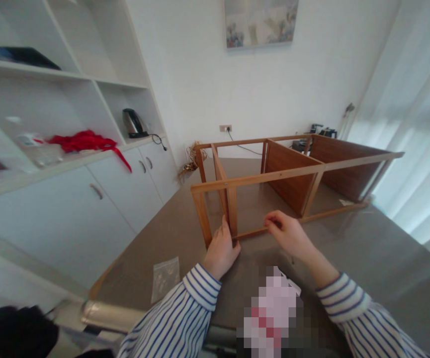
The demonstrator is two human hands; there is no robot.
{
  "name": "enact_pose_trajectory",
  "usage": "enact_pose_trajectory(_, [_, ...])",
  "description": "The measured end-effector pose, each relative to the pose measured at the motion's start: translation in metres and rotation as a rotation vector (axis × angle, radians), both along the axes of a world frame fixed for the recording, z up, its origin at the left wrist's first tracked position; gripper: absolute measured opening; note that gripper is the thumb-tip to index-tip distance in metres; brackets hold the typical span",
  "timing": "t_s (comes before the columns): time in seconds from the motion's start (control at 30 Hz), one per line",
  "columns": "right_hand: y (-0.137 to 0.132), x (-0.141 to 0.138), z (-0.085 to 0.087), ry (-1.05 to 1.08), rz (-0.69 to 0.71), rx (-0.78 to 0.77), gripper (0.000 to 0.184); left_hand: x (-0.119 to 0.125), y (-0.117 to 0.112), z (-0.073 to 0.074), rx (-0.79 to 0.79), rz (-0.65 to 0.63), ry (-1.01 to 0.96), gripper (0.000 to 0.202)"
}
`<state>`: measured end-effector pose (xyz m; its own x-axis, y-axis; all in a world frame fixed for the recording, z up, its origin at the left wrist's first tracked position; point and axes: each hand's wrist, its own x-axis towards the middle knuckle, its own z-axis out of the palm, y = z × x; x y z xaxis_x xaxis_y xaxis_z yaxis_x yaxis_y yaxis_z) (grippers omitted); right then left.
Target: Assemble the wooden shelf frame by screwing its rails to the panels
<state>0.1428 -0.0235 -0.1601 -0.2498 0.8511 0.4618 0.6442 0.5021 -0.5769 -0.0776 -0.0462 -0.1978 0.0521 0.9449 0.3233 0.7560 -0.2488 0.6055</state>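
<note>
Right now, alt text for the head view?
A person's left hand rests against one end of a brown, open wooden frame on a grey-brown table; the right hand, fingertips pinched, is close to the lower near rail. A clear plastic bag lies left.

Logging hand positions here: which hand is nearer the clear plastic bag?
Left. The left hand is at the wooden frame, to the right of the bag; the right hand is farther right.

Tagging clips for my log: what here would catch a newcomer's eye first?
The wooden frame lying along the table dominates, the left hand at its near left end and the right hand by its lower rail. Then the red fabric stands out on the white shelf at left.
</note>
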Motion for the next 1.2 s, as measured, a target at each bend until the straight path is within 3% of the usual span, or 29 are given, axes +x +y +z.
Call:
enact_pose_trajectory(0.13, [0.008, -0.026, -0.019, -0.047, 0.107, 0.009, 0.022, -0.001, -0.001, -0.005, -0.015, 0.031, 0.189, 0.077])
enact_pose_trajectory(0.33, [0.013, -0.014, -0.033, -0.158, 0.166, 0.054, 0.022, -0.006, 0.003, -0.007, 0.023, -0.031, 0.077, 0.07])
enact_pose_trajectory(0.53, [0.012, -0.018, -0.034, -0.241, 0.231, 0.127, 0.027, -0.007, 0.002, -0.007, 0.02, -0.051, -0.043, 0.077])
enact_pose_trajectory(0.8, [0.01, -0.018, -0.031, -0.341, 0.264, 0.201, 0.021, -0.005, -0.005, -0.004, 0.093, -0.073, -0.159, 0.078])
enact_pose_trajectory(1.07, [0.018, -0.013, -0.028, -0.451, 0.258, 0.298, 0.017, 0.001, -0.009, 0.005, 0.14, -0.095, -0.152, 0.066])
enact_pose_trajectory(1.2, [0.017, -0.012, -0.029, -0.466, 0.251, 0.348, 0.019, -0.001, -0.016, 0.011, 0.262, -0.087, -0.027, 0.048])
